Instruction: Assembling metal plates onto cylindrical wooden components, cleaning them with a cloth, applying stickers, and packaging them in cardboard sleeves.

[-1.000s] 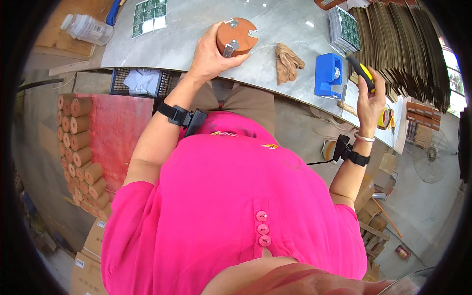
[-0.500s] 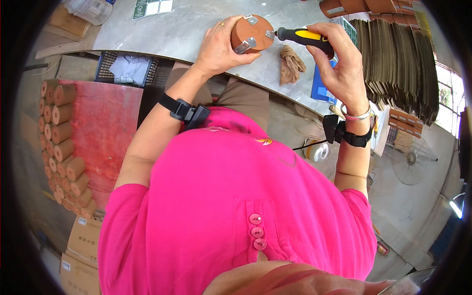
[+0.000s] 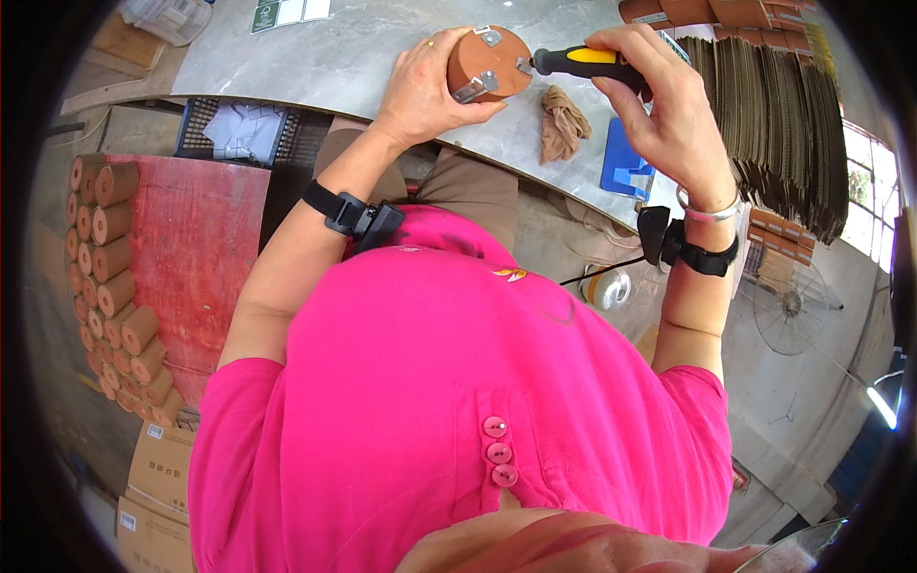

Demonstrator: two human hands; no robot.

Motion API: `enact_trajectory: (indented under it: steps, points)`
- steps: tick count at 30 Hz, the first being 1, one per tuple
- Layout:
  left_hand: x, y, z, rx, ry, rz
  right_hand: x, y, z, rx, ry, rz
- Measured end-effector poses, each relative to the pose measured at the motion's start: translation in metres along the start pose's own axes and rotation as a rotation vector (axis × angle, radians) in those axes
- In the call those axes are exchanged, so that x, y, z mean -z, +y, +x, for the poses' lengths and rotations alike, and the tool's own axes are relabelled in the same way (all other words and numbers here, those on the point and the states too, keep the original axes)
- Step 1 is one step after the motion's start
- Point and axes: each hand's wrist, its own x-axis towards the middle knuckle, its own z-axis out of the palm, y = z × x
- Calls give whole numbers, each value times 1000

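A short reddish-brown cylinder (image 3: pixel 502 69) with several small metal clips on its round face is gripped in my left hand (image 3: pixel 420 95), fingers behind it and thumb below. It is held over the grey table. My right hand (image 3: pixel 664 105) is wrapped round the black and yellow handle of a screwdriver (image 3: pixel 587 63). The screwdriver's tip meets the clip (image 3: pixel 524 66) on the right side of the face; whether a screw sits there is too small to tell. A crumpled brown cloth (image 3: pixel 564 126) lies on the table below the screwdriver.
A blue plastic piece (image 3: pixel 626 162) lies by the table's near edge. Stacked dark corrugated sheets (image 3: pixel 764 134) stand at the right, with more brown cylinders (image 3: pixel 740 11) behind. At left, similar cylinders (image 3: pixel 113 224) are piled beside a red board (image 3: pixel 201 258). A dark basket (image 3: pixel 196 134) holds white papers.
My right hand has turned about the screwdriver handle, its wrist shifting right. The screwdriver now lies closer to level, its tip still at the same clip. My left hand keeps its hold.
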Motion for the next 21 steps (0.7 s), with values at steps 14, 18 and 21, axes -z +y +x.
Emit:
enact_trajectory:
  steps: [14,18,21]
  points:
    - [-1,3,1,-15,7,-43,17,-26,42,6,-117,-7]
    - [2,2,3,-19,8,-30,-4,-12,37,-70,27,-166]
    - [0,0,4,-52,-7,-19,-3,-9,24,-145,80,-104]
